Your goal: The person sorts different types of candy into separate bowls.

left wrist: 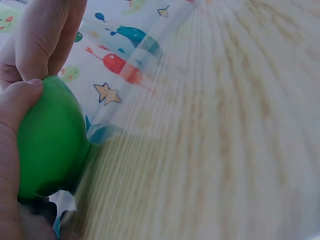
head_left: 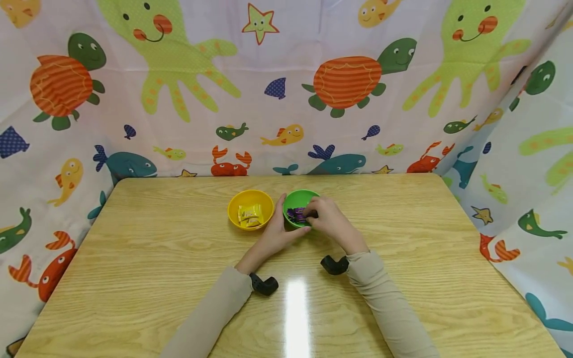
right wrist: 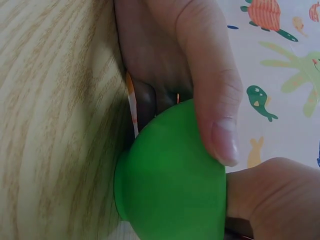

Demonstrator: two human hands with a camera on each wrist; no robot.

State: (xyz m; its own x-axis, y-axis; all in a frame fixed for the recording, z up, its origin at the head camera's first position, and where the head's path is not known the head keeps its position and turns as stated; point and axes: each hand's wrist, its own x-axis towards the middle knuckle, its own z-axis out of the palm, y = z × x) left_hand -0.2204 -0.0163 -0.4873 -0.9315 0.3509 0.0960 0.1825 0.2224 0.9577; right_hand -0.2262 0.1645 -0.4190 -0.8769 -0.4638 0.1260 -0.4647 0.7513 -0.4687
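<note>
A green bowl (head_left: 296,199) stands on the table with several purple-wrapped candies (head_left: 296,215) in it. My left hand (head_left: 274,233) grips this bowl from the left, its thumb along the near rim and its fingers around the left side; the right wrist view shows that thumb against the green wall. From the right, my right hand (head_left: 329,219) reaches over the rim, thumb and fingers curled together at a purple candy. In both wrist views the bowl's wall hides the right fingertips. Left of the hands sits a yellow bowl (head_left: 233,215) with several yellow-wrapped candies (head_left: 249,214).
The wooden table (head_left: 170,268) runs back to a patterned sea-animal curtain (head_left: 286,44), which also hangs at both sides. Black wrist pieces (head_left: 265,285) stick out inward from both beige sleeves. A bright reflection lies on the table between the forearms.
</note>
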